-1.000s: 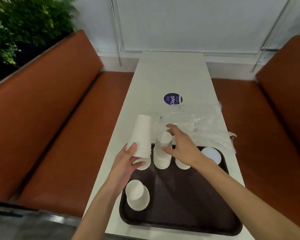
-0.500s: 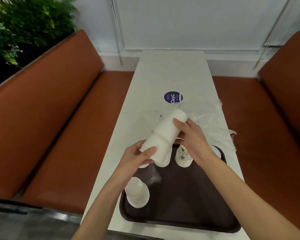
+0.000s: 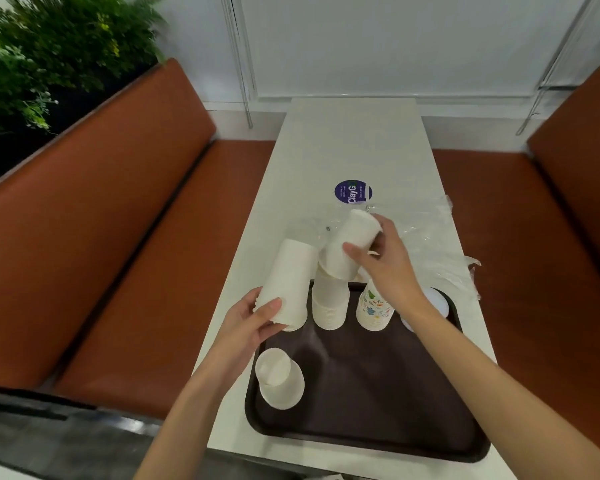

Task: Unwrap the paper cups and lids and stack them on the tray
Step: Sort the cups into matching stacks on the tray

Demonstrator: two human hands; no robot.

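A dark brown tray (image 3: 378, 403) lies at the table's near end. My left hand (image 3: 248, 320) grips the rim end of a tall stack of white paper cups (image 3: 288, 278), held upside down over the tray's far left corner. My right hand (image 3: 383, 261) grips a shorter white cup stack (image 3: 350, 244), tilted above another upside-down white stack (image 3: 329, 303) standing on the tray. A printed cup stack (image 3: 374, 310) stands beside it. White lids (image 3: 437, 299) sit at the tray's far right, partly hidden by my arm. One more white cup stack (image 3: 279, 382) stands at the near left.
Crumpled clear plastic wrap (image 3: 430, 244) lies on the white table (image 3: 354, 140) beyond the tray, next to a round purple sticker (image 3: 353, 191). Orange benches (image 3: 118, 237) flank the table on both sides. A plant (image 3: 32, 57) fills the far left corner.
The single long stack held by both hands has come apart: my left hand now holds the larger part over the tray's left corner, my right hand holds the smaller part tilted above the middle stack.
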